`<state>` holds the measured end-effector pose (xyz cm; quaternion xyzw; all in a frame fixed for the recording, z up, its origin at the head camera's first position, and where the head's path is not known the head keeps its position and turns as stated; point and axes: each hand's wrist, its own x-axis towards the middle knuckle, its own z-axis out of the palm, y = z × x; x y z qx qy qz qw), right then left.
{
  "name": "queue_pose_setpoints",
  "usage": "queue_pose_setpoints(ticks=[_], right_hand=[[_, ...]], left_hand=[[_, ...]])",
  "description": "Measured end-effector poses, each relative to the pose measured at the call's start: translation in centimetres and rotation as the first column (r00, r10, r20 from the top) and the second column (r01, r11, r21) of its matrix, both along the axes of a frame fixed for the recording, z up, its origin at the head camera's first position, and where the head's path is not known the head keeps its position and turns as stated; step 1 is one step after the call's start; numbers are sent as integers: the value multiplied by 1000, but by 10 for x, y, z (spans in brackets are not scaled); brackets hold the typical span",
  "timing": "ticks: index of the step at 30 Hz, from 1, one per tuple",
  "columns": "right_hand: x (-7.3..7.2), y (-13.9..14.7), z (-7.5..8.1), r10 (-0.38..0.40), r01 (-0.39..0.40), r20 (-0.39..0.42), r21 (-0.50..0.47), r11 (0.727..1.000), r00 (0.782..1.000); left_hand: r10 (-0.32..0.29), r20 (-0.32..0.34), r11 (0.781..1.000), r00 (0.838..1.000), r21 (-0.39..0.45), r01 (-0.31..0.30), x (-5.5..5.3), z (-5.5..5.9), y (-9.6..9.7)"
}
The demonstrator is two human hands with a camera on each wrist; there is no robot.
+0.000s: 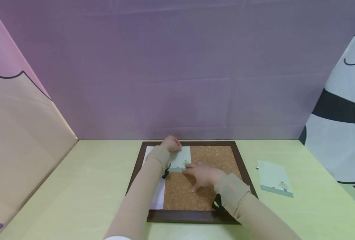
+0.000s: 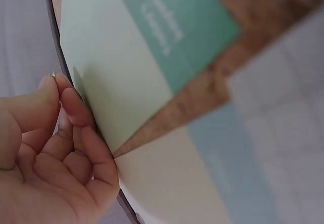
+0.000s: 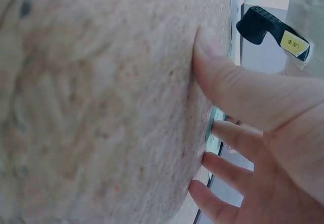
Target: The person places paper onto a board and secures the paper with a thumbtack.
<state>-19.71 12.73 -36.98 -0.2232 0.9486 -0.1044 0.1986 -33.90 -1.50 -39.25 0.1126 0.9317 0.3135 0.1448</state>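
Note:
A brown-framed cork board (image 1: pixel 216 156) lies on the table. A pale green note sheet (image 1: pixel 180 157) with a darker green strip is on its upper part, beside a white sheet with a blue strip (image 2: pixel 167 188). My left hand (image 1: pixel 171 144) is at the board's top edge over the green sheet; thumb and forefinger pinch a tiny gold-coloured tack (image 2: pixel 53 75), mostly hidden by the fingertips. My right hand (image 1: pixel 203 174) rests with spread fingers at the green sheet's lower right corner, the thumb (image 3: pixel 207 44) on the bare cork.
Another green note sheet (image 1: pixel 275 178) lies on the table right of the board, with a small dark object (image 1: pixel 257 168) by its left edge. A purple backdrop (image 1: pixel 177 73) rises directly behind the board. Patterned cloth panels stand at both sides.

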Motion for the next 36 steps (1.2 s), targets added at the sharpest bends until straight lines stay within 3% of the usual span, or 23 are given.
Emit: queue_pose_setpoints(ticks=[5, 11, 19, 22, 23, 26, 29, 31, 33, 36], right_hand=[[0, 1, -1, 1, -1, 1, -1, 1000, 1000], [-2, 3, -2, -2, 2, -1, -6, 1000, 1000], [-1, 3, -3, 9, -9, -6, -15, 1000, 1000], [-1, 3, -2, 13, -13, -2, -16, 1000, 1000], [-1, 3, -2, 16, -16, -3, -14, 1000, 1000], [0, 3, -2, 14, -14, -4, -10, 1000, 1000], [1, 3, -1, 11, -11, -1, -11, 1000, 1000], [2, 3, 0, 10, -10, 0, -14, 1000, 1000], [3, 3, 0, 12, -12, -2, -19, 1000, 1000], [4, 2, 2, 24, -24, -7, -27, 999, 1000]], left_hand=[[1, -25, 999, 1000, -42, -2, 1, 0, 1], [20, -45, 999, 999, -30, -22, 1, -1, 1], [60, -50, 996, 997, -57, -63, -4, -5, 2], [53, -45, 996, 998, -65, -56, -17, -15, 0], [29, -79, 998, 996, -52, -33, -29, -28, -1], [-28, -92, 997, 995, -73, 21, -62, -62, -1], [-84, -176, 989, 981, -135, 61, -100, -104, 3], [-106, -196, 978, 975, -195, 68, -114, -118, 8], [-127, -228, 969, 965, -236, 72, -120, -126, 12], [-139, -210, 962, 968, -261, 81, -118, -121, 14]])
